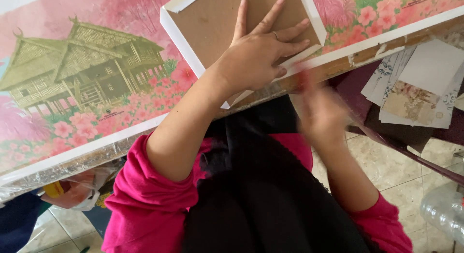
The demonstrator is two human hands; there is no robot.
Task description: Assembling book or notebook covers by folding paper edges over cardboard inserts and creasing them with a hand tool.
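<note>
White-edged brown frame back (217, 25) on a pink flower-and-green-house printed table cover (82, 74) (magenta sleeves (145, 204), black cloth (261, 175)).

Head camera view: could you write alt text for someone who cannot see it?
A person's left hand presses flat on the brown backing of a white picture frame, lying on a table covering printed with a wooden house and pink flowers. The right hand is motion-blurred at the table edge.

We see soft, even daylight and faint shadows; our right hand (321, 112), toward four o'clock, is smeared by motion blur.
</note>
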